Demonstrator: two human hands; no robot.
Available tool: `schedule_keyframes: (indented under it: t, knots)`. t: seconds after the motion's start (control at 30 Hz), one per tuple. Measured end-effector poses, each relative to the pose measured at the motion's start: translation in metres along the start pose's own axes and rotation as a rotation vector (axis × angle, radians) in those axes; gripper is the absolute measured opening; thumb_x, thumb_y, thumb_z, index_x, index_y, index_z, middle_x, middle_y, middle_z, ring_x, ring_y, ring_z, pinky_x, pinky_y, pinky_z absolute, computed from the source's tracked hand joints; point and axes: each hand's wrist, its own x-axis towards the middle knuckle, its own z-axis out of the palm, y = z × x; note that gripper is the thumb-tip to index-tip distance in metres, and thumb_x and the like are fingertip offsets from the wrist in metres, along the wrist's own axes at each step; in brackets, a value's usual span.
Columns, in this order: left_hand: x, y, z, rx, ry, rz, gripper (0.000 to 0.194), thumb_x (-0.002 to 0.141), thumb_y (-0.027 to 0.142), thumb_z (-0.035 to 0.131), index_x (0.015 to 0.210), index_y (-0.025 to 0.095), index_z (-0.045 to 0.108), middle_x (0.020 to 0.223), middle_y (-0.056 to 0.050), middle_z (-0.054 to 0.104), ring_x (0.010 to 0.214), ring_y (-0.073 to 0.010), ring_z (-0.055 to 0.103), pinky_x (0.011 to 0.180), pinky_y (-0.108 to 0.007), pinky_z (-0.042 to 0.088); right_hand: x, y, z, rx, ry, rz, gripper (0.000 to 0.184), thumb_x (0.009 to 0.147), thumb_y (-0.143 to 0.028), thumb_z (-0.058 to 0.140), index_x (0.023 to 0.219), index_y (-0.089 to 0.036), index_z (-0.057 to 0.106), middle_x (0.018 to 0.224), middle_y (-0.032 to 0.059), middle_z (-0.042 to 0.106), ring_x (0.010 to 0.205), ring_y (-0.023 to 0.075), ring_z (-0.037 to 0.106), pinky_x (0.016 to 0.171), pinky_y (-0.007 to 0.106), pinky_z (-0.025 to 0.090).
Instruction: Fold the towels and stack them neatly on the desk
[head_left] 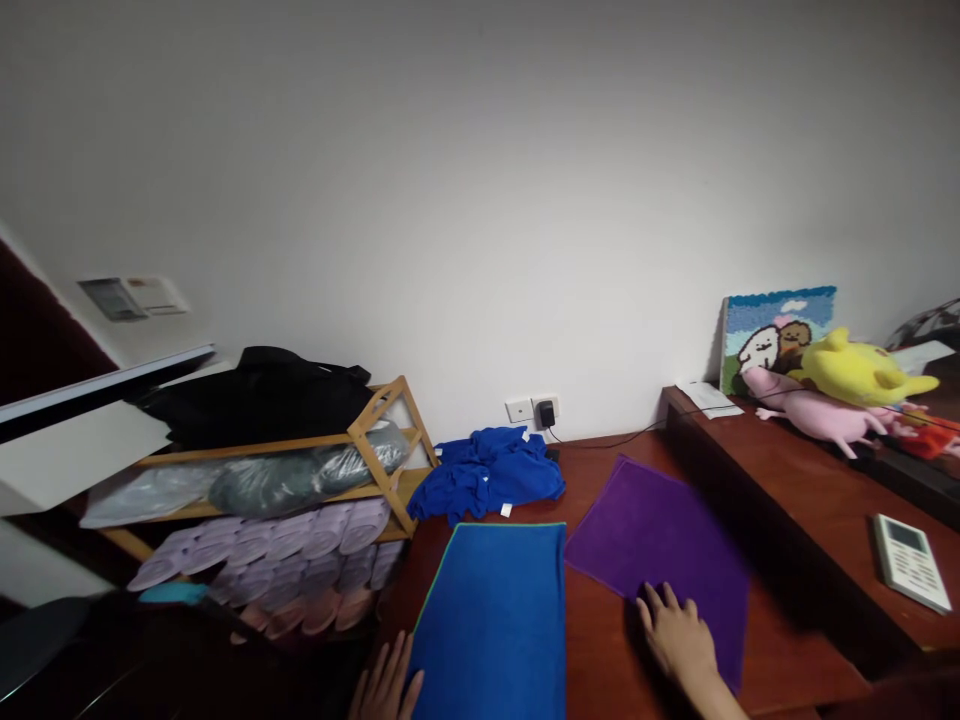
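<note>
A blue cloth (499, 610) with a green-edged hem lies flat on the reddish-brown wooden table, running off the bottom of the view. My left hand (388, 685) is at its left edge, fingers stretched out and partly cut off by the frame. To the right, a purple cloth (667, 545) is spread at an angle. On its lower left part rests my right hand (679, 640), palm down with fingers apart. Behind the blue cloth sits a crumpled pile of dark blue cloths (491, 470) with small white tags.
A wooden rack (375, 430) at left carries a black bag (262, 395), plastic-wrapped items and slippers (292, 540). A raised ledge on the right holds plush toys (855, 370), a picture (784, 330) and a white remote (910, 562). A plugged-in black adapter (547, 412) trails a cable along the wall.
</note>
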Motion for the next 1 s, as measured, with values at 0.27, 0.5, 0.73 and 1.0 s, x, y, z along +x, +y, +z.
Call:
schedule_keyframes:
  t: [0.27, 0.5, 0.73, 1.0]
  knots:
    - [0.040, 0.166, -0.036, -0.183, 0.193, 0.291, 0.045, 0.104, 0.042, 0.041, 0.146, 0.036, 0.055, 0.159, 0.003, 0.049, 0.146, -0.0214, 0.046, 0.117, -0.043, 0.047, 0.071, 0.098, -0.021, 0.065, 0.047, -0.220, 0.057, 0.101, -0.055, 0.031, 0.155, -0.039, 0.042, 0.167, -0.0028, 0.034, 0.154, 0.0288, 0.026, 0.125, 0.053, 0.021]
    - [0.090, 0.152, -0.023, -0.106, 0.173, 0.080, 0.053, 0.103, 0.043, 0.034, 0.147, 0.023, 0.056, 0.157, -0.009, 0.052, 0.148, -0.0298, 0.043, 0.121, -0.056, 0.036, 0.024, 0.081, 0.040, -0.069, 0.104, 0.133, 0.067, 0.097, -0.058, 0.032, 0.160, -0.035, 0.031, 0.169, 0.0028, 0.028, 0.154, 0.0401, 0.023, 0.120, 0.067, 0.018]
    - [0.072, 0.046, 0.028, 0.017, 0.107, -0.079, 0.062, 0.098, 0.047, 0.030, 0.149, 0.021, 0.053, 0.160, -0.012, 0.047, 0.146, -0.0379, 0.044, 0.113, -0.060, 0.041, 0.022, 0.042, 0.016, -0.003, 0.174, -0.049, 0.063, 0.099, -0.063, 0.029, 0.158, -0.043, 0.032, 0.170, -0.0025, 0.023, 0.157, 0.0378, 0.011, 0.121, 0.070, 0.006]
    - [0.065, 0.046, 0.033, -0.016, 0.147, -0.093, 0.061, 0.099, 0.051, 0.027, 0.152, 0.029, 0.050, 0.157, -0.007, 0.052, 0.147, -0.0335, 0.044, 0.112, -0.057, 0.043, 0.146, 0.014, -0.002, 0.044, -0.046, -0.035, 0.062, 0.100, -0.065, 0.026, 0.160, -0.047, 0.020, 0.172, -0.0058, 0.016, 0.158, 0.0373, 0.007, 0.119, 0.074, 0.004]
